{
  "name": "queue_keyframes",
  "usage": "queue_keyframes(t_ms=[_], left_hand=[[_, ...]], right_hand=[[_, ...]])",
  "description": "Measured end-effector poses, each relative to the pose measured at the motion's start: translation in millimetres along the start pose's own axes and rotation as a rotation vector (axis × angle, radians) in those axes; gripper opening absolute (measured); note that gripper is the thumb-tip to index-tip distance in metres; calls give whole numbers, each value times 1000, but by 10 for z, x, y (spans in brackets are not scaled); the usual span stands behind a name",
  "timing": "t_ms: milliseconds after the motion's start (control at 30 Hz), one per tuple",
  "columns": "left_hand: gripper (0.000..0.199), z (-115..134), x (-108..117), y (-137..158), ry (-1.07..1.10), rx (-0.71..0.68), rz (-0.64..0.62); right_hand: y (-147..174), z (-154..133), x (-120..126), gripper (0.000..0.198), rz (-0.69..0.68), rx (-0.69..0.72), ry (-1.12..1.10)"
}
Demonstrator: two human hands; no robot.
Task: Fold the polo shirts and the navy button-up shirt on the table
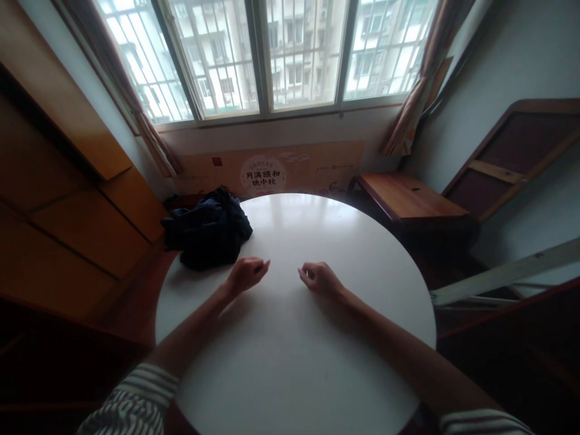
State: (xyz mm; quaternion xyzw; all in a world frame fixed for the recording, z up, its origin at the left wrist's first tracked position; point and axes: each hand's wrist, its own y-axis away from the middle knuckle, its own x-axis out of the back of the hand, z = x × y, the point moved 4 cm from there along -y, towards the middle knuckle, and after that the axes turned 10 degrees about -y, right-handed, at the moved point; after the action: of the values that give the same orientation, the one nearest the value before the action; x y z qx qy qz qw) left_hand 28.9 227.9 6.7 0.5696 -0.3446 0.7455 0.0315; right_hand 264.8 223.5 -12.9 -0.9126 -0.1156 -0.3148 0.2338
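Observation:
Both hands are over the middle of a round white table [290, 374], a short gap apart. My left hand [247, 273] is loosely closed, thumb side toward the centre, with no object showing in it. Beside it, a dark bundle of cloth [208, 229] lies heaped at the table's left edge; the hand is close to its lower right side. My right hand [321, 278] is curled too, fingers bent toward the thumb, and nothing shows in its grasp. Striped sleeves end near both elbows.
A wooden stool-like table [412, 196] stands beyond the right edge. Brown cabinets [90, 223] line the left. Behind are a barred window [272, 54], curtains [414, 115] and a printed cardboard panel [326, 166]. A folded wooden frame [512, 157] leans on the right wall.

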Motion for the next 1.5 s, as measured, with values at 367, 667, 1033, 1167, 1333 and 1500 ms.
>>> queue_keyframes(t_ms=[367,667,1033,1167,1333,1500], left_hand=[[39,90,-80,119,220,-23,-96],[117,65,-263,220,-28,-135,-479],[127,65,-329,249,-38,-171,-490],[128,59,-335,259,-44,-169,-475],[125,63,-328,263,-37,-166,-475],[125,73,-315,258,-41,-159,-483]], right_hand=[[-38,14,241,30,-49,152,75],[192,98,-150,122,-390,91,383],[206,109,-165,128,-383,90,444],[208,133,-169,129,-365,89,455],[198,124,-169,132,-373,83,452],[194,87,-154,130,-388,61,448]])
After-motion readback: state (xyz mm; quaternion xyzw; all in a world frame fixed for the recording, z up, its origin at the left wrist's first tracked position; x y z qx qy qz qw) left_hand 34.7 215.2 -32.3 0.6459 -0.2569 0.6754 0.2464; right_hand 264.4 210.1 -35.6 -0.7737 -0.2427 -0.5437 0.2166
